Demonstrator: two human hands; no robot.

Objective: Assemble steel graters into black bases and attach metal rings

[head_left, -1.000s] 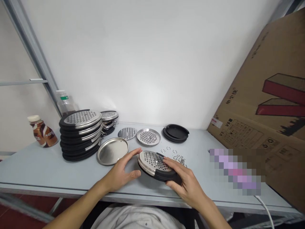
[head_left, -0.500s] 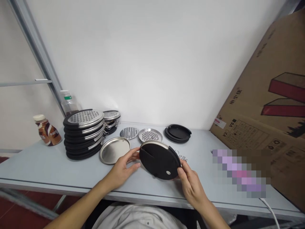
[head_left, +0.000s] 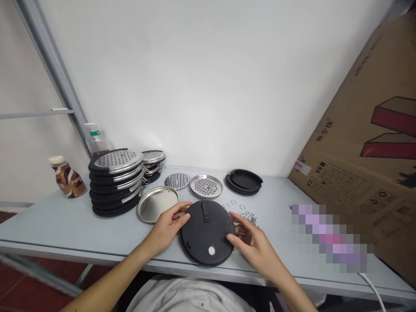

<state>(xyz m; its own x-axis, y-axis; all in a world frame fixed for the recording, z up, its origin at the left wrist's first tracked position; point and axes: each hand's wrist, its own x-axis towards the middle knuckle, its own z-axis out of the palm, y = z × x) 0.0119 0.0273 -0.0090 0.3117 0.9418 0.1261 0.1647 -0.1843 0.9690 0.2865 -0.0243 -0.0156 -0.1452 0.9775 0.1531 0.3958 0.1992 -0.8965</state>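
Observation:
A round grater (head_left: 203, 232) is at the table's front edge with its black back facing up. That back carries a short clip-like strip near the top and a small white round spot near the bottom. My left hand (head_left: 167, 227) grips its upper left rim between thumb and fingers. On the opposite side, my right hand (head_left: 253, 242) holds the right rim, thumb on top. Just beyond my left hand lies a shallow metal lid (head_left: 157, 203). Small metal rings (head_left: 242, 207) and clasps (head_left: 248, 216) are scattered past my right hand.
A tall stack of round graters (head_left: 115, 184) stands at left, with a smaller stack (head_left: 152, 158) behind it. Farther back lie a perforated disc (head_left: 177, 181), a rimmed grater plate (head_left: 206, 186) and black holders (head_left: 243, 182). Bottles (head_left: 69, 177) stand left; a cardboard box (head_left: 351, 130) leans right.
The grater has tipped from a raised, slanted pose down toward the table, and its back has turned so the strip is at the top. My right hand has shifted along the rim.

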